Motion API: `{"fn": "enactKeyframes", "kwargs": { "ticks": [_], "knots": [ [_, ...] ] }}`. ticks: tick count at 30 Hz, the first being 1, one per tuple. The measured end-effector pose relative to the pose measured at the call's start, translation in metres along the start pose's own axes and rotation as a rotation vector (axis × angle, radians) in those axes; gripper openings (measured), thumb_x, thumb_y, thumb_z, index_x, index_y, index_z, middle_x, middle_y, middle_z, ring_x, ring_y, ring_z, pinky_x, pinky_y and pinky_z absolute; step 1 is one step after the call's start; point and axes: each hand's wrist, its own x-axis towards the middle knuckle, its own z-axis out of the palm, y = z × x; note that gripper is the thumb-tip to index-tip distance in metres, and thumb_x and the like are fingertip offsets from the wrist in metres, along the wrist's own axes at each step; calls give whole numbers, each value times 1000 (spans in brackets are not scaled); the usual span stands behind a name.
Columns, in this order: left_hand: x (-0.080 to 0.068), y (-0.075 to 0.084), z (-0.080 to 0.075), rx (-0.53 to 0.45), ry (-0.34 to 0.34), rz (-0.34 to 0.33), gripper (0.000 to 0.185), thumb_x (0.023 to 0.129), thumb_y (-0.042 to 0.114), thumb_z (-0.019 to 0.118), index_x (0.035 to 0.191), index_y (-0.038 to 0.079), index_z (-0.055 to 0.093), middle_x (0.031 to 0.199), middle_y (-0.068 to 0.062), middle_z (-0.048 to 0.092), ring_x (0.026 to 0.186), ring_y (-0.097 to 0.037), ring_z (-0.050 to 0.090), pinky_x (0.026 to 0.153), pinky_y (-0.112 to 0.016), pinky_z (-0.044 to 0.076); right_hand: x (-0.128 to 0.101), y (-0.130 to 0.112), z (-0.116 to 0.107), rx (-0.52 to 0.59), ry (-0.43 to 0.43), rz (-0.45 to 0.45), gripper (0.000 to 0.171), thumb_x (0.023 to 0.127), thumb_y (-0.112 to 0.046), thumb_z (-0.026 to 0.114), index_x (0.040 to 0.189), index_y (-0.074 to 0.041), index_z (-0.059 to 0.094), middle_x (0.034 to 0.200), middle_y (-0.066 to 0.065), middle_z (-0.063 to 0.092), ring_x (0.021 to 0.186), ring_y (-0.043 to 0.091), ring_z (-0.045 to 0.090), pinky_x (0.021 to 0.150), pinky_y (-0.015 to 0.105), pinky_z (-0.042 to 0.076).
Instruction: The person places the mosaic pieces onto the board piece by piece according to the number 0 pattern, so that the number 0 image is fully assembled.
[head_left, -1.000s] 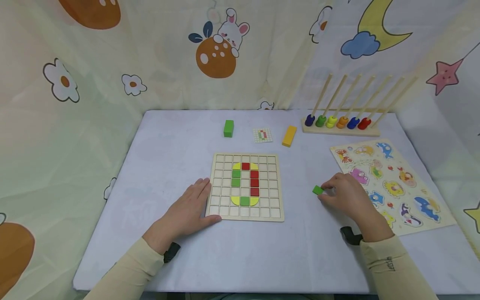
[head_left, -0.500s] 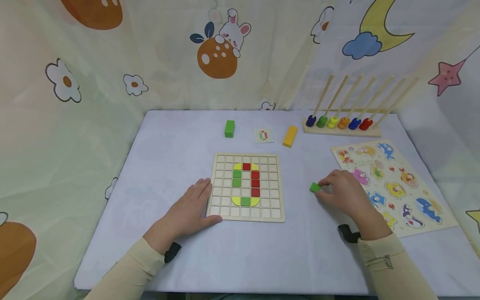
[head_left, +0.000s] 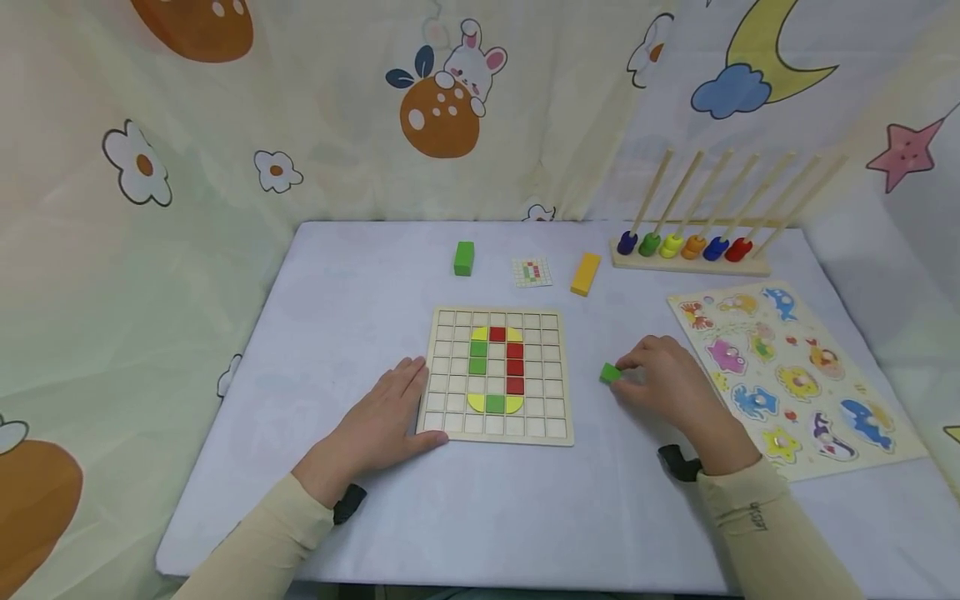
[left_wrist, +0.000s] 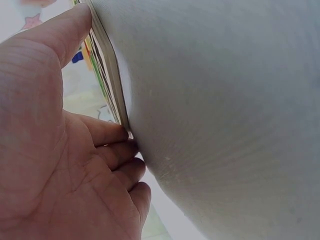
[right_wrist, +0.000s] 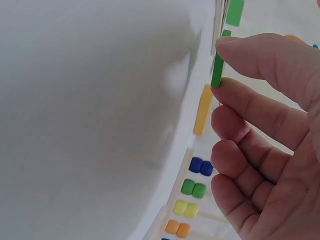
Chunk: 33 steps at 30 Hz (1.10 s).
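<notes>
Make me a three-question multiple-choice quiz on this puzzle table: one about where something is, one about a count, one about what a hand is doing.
1. Where does the orange block lie?
A. beyond the grid board
B. on the animal puzzle
C. under the left hand

2. How many red squares sit in the grid board?
A. two
B. four
C. six

3. What is the right hand doing?
A. lying flat and empty
B. pinching a small green tile
C. gripping a peg

Answers: 1 A, the block lies on the table behind the board. 2 B, one on top, three down the right side. 3 B, thumb and fingertip clamp the tile in the right wrist view.
</notes>
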Motion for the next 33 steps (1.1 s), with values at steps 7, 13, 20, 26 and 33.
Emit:
{"fn": "enactKeyframes", "kwargs": {
  "ticks": [7, 13, 20, 26, 33],
  "knots": [
    [-1, 2, 0, 0, -2, -7, 108, 93, 64, 68, 166, 1, 19, 177, -14, 14, 165, -32, 12, 135, -49, 20, 8, -18, 1, 13, -8, -20, 24, 84, -22, 87, 104, -10, 83, 104, 9, 71, 105, 31, 59, 93, 52, 52],
    [0, 3, 0, 1, 2, -6, 108, 93, 65, 68, 166, 1, 19, 177, -14, 13, 165, -32, 12, 135, -49, 20, 18, -37, 7, 6, -5, -46, 25, 82, -24, 89, 103, -12, 83, 102, 6, 70, 104, 27, 58, 91, 48, 52],
    [0, 4, -1, 0, -1, -11, 109, 93, 65, 68, 166, 2, 18, 177, -13, 13, 165, -31, 12, 135, -48, 20, 29, -61, 14, -3, 19, -113, 26, 79, -25, 90, 101, -13, 84, 100, 4, 71, 98, 24, 57, 84, 40, 51],
    [0, 3, -1, 7, 3, 0, 108, 93, 64, 68, 166, 1, 19, 177, -14, 15, 165, -33, 13, 135, -49, 21, 36, -81, 17, 3, 11, -163, 26, 79, -25, 90, 101, -13, 84, 98, 1, 70, 96, 22, 57, 80, 35, 50],
    [-1, 1, 1, 2, 13, 3, 109, 93, 65, 68, 166, 0, 19, 176, -15, 15, 165, -33, 13, 135, -48, 20, 46, -110, 27, -23, -1, -271, 22, 80, -26, 89, 98, -13, 85, 92, -1, 70, 89, 19, 55, 75, 31, 49]
  ]
}}
